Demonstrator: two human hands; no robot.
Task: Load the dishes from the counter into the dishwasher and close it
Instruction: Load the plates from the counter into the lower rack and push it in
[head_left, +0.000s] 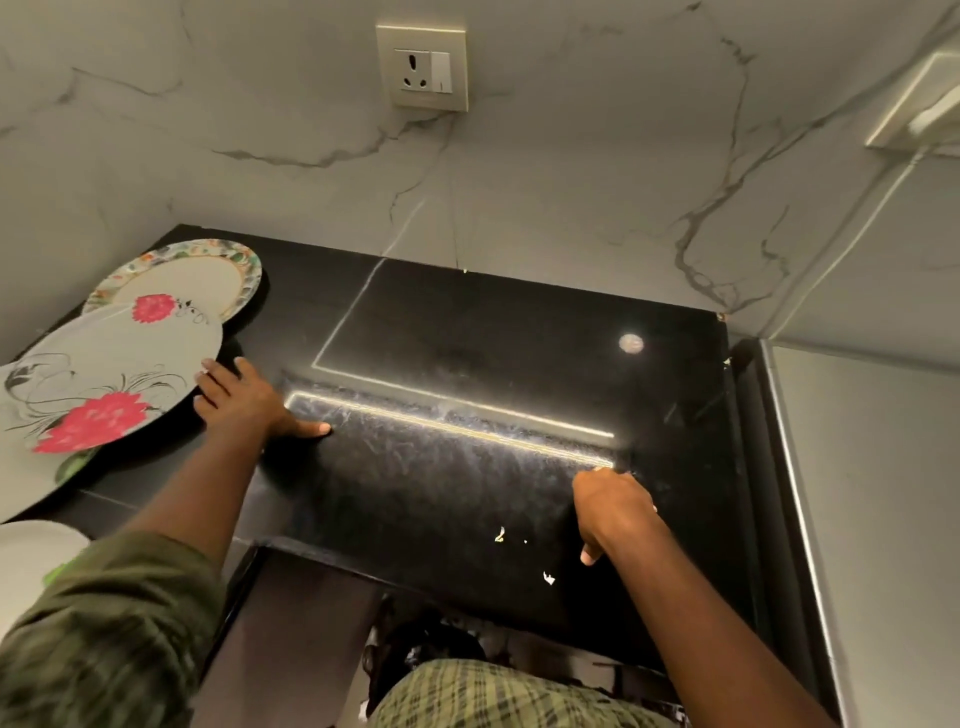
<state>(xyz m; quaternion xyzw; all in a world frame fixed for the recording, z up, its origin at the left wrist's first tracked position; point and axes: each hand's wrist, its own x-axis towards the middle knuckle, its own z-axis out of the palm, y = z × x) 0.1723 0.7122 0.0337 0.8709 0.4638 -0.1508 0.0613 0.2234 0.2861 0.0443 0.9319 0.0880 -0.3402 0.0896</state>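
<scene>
Several plates lie overlapping at the left end of the black counter (467, 338). A plate with a patterned floral rim (187, 278) is farthest back. A large white plate with red flowers (104, 384) lies over it. My left hand (244, 400) touches that plate's right rim with straight fingers, thumb spread flat on the counter. My right hand (613, 506) rests on the counter near its front edge, back up, thumb pointing down, holding nothing I can see. Below the front edge is a dark opening (426, 644); its contents are unclear.
Another white plate (31, 561) shows at the lower left, partly behind my green sleeve. A marble wall with a socket (423, 67) stands behind the counter. A tall grey panel (872, 519) borders the counter on the right.
</scene>
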